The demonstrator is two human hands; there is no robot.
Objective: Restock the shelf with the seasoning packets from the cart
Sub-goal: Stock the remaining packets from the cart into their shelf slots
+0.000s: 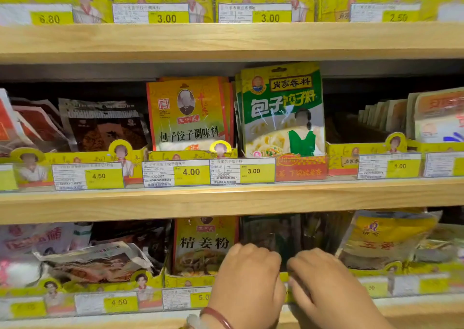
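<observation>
On the lowest shelf, dark seasoning packets (271, 233) stand in a yellow cardboard tray (286, 277), between a yellow ginger-powder packet (203, 245) and a slumped yellow packet (386, 238). My left hand (248, 278) and my right hand (324, 283) are side by side at the front of that tray. Their knuckles face me and the fingers curl over the lower part of the dark packets. The fingertips are hidden. A red bracelet sits on my left wrist. The cart is out of view.
The middle shelf (226, 200) carries an orange-yellow dumpling seasoning stack (188, 115) and a green-white stack (281, 110), with price tags along its rail. Crumpled packets (95, 260) lie at the lower left. The top shelf board (226, 39) runs above.
</observation>
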